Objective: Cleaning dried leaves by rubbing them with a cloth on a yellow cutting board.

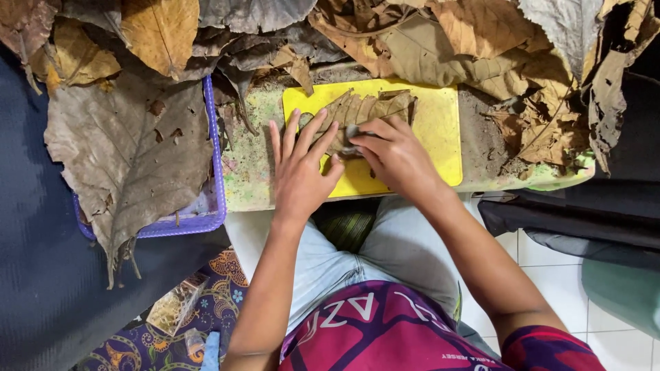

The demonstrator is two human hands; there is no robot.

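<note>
Low green worktop point(247, 172), grimy and speckled, sitting across the person's knees, white tiled floor point(550, 261) at four o'clock and a patterned purple cloth point(227, 288) at seven. A yellow board point(440, 130) lies in the middle of the worktop, and on it a dry brown leaf point(364, 108), at twelve o'clock from the hands. The left hand point(299, 168) is spread flat, fingers point(311, 134) released and pressing down on the leaf's near end. The right hand point(392, 154) is clenched round a small grey tool point(352, 132) and rests it on the leaf; what the tool is, I cannot tell. Heaped leaves point(481, 41) crowd the whole far edge from ten to two o'clock, spilling onto the worktop at three and hiding its right end. At nine o'clock a purple basket point(214, 165) stands against the worktop, with a big grey leaf point(124, 144) draped over it. Dark fabric point(41, 275) fills the left; a dark bag point(584, 220) lies at four.
</note>
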